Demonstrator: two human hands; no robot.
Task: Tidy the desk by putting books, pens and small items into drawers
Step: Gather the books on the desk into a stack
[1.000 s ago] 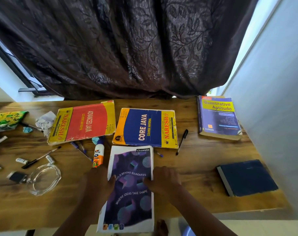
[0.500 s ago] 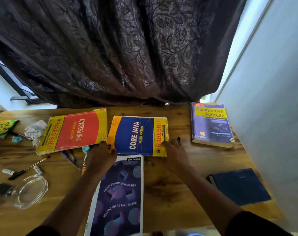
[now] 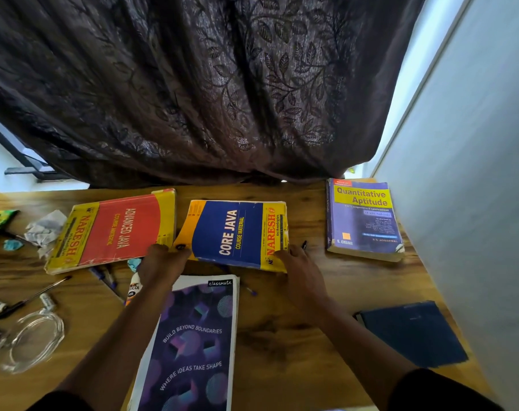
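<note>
Both hands are on the thick blue-and-yellow "CORE JAVA" paperback book (image 3: 236, 232), which lies on the brown wooden counter (image 3: 297, 330) in front of the person. The left hand (image 3: 163, 262) grips the book's near left corner, fingers curled at its edge. The right hand (image 3: 297, 264) holds the near right corner, fingertips curled against the yellow spine strip.

Just left of the left hand lies a red-and-yellow "ADVANCED JAVA" paperback book (image 3: 116, 229), with a white glue bottle with an orange label (image 3: 133, 287) partly hidden beside the left wrist. Under the left forearm, nearer the person, sits a purple-patterned "classmate" notebook (image 3: 193, 342). Well right of the right hand lies a blue-and-yellow "Quantitative Aptitude" book (image 3: 363, 218), and near the right forearm a plain dark blue hardcover book (image 3: 412, 333). A black pen (image 3: 304, 244) shows just beyond the right fingertips. Far left of the left hand lie another black pen (image 3: 30, 298) and a clear glass dish (image 3: 36, 339).
</note>
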